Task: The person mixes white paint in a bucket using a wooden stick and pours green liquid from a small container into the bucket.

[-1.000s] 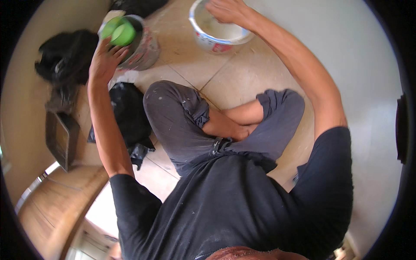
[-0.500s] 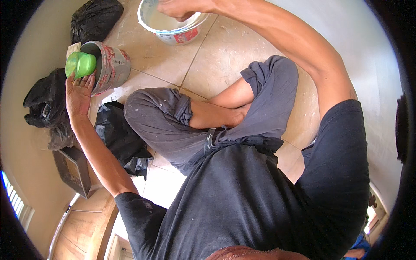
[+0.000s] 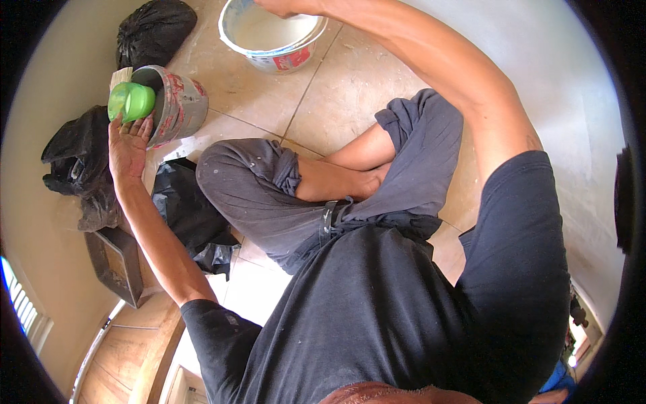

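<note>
At the far left, the fingers and thumb of my left hand (image 3: 128, 149) are curled against the near side of a bright green plastic cup (image 3: 139, 102), palm turned up. The cup is at the rim of a grey bucket (image 3: 186, 104) smeared with red and white. Pale bristles, apparently of a brush (image 3: 121, 77), show just beyond the cup. My right hand (image 3: 288, 7) is over the far rim of a white bucket (image 3: 291, 60) holding whitish liquid or paste. The picture's top edge cuts off this hand, so its fingers and anything in them are hidden.
Black plastic bags (image 3: 153, 35) lie along the left wall, and another black bag (image 3: 182, 202) rests by my left forearm. Behind it are a dark tray-like frame (image 3: 116, 266) and a wooden panel (image 3: 121, 347). My crossed legs (image 3: 252, 178) rest on the tiled floor (image 3: 245, 121).
My right hand has lifted from inside the white bucket toward its far rim. The left hand and green cup keep their places by the grey bucket; the whole view has shifted slightly.
</note>
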Tool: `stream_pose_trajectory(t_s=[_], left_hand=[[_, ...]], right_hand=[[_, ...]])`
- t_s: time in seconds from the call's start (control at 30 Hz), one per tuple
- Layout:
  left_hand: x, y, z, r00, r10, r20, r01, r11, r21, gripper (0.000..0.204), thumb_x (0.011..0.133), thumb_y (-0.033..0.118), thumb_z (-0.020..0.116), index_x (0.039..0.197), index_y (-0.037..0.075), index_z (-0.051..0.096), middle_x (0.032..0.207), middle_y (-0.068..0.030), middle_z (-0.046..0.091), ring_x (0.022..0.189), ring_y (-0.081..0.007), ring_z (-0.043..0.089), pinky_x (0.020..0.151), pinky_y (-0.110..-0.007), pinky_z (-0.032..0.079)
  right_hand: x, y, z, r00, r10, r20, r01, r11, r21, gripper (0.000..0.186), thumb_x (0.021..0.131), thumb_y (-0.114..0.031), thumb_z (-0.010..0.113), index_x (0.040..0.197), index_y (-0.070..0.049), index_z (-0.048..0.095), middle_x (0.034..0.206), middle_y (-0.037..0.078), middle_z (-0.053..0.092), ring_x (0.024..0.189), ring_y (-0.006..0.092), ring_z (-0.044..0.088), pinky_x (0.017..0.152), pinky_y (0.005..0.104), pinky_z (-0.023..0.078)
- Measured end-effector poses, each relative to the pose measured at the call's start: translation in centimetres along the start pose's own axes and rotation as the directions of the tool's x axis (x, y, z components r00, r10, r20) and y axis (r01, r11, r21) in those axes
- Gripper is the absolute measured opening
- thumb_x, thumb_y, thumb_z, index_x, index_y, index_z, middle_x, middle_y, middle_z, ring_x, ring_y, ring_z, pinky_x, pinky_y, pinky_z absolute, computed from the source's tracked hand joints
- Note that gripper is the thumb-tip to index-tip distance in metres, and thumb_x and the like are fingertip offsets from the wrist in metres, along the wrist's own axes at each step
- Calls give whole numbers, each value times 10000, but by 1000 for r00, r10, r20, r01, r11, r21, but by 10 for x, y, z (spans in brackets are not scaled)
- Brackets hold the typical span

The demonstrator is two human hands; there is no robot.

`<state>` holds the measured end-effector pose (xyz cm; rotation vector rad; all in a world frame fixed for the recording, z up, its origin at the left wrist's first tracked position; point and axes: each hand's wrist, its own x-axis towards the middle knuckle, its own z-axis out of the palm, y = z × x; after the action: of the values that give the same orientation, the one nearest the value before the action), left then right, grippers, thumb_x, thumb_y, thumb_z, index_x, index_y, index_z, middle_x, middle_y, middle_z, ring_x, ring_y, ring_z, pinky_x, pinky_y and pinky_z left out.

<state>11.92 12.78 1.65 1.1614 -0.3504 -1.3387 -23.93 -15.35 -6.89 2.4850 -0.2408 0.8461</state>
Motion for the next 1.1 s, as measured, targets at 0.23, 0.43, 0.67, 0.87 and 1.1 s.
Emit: stream_pose_trajectory(t_s=[0.23,0.43,0.67,0.87,1.1], left_hand=[[-4,3,9,995,9,-95,-4,999,50,594,948,321,542,1344,-70,335,1297,-245,461,1215,-397,498,1032,-439,429],[-2,-2,8,999,-4,-39,5,1000,19,635,935,309,578,1373,-54,295,1328,-236,441,1227,-386,495,1027,-434,438],[21,-4,19,999,-22,38,21,999,25,604,923,310,602,1351,-31,346,1329,-205,438,1218,-377,496,1017,-436,444],[-3,-2,2,999,40,-31,-39,998,53,583,936,334,581,1335,-25,351,1302,-213,448,1182,-370,522,1001,-427,457],[2,-1,-1,1000,12,-13,-12,1000,9,556,959,327,549,1343,-10,330,1295,-230,438,1163,-389,534,976,-422,474]], right_hand=[[63,-2,-107,731,-237,640,-177,840,513,132,605,-52,649,736,-37,657,776,150,664,743,334,650,580,436,506],[39,-31,-22,941,18,338,-77,984,160,297,649,-310,692,882,-146,608,900,47,601,908,212,599,768,390,504],[-9,11,21,827,303,474,-317,947,-52,331,668,-294,711,969,-166,660,975,39,644,1155,217,542,934,504,437],[56,-3,-108,592,-25,805,-302,920,250,83,625,-44,646,696,-2,638,722,201,625,726,373,624,591,464,492],[75,-28,-102,673,71,736,-343,912,225,168,622,-75,694,781,-25,708,836,179,687,841,327,678,685,437,551]])
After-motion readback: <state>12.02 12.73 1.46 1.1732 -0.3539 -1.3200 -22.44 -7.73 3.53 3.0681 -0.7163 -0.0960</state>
